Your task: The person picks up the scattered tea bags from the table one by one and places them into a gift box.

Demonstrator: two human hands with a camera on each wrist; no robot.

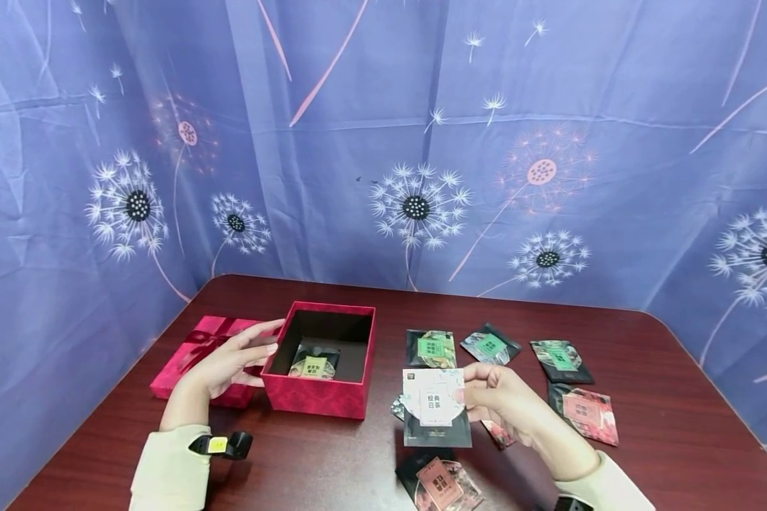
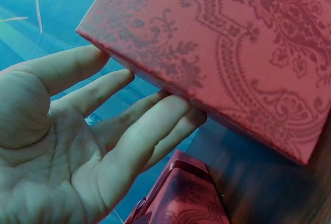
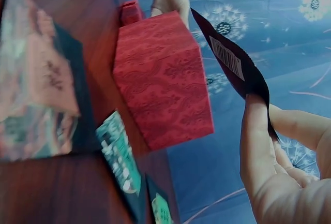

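Observation:
My right hand (image 1: 505, 397) pinches a white-and-black tea sachet (image 1: 436, 408) by its right edge, holding it up above the table. The right wrist view shows the dark back of this sachet (image 3: 232, 61) with a barcode, between thumb and fingers. At the left, the fairly straight fingers of my left hand (image 1: 236, 360) touch the side of a red patterned gift box (image 1: 316, 396). The box stands without its lid, and a tea sachet (image 1: 313, 363) with a yellow-green label lies inside it. The left wrist view shows the fingertips (image 2: 178, 105) against the box's edge.
The red lid (image 1: 194, 348) with its ribbon lies left of the box. Several tea sachets lie at the right, among them green-labelled ones (image 1: 491, 346) and a red-labelled one (image 1: 584, 413). A reddish-brown-labelled sachet (image 1: 439, 484) lies near the front. A blue dandelion curtain (image 1: 332, 177) hangs behind the table.

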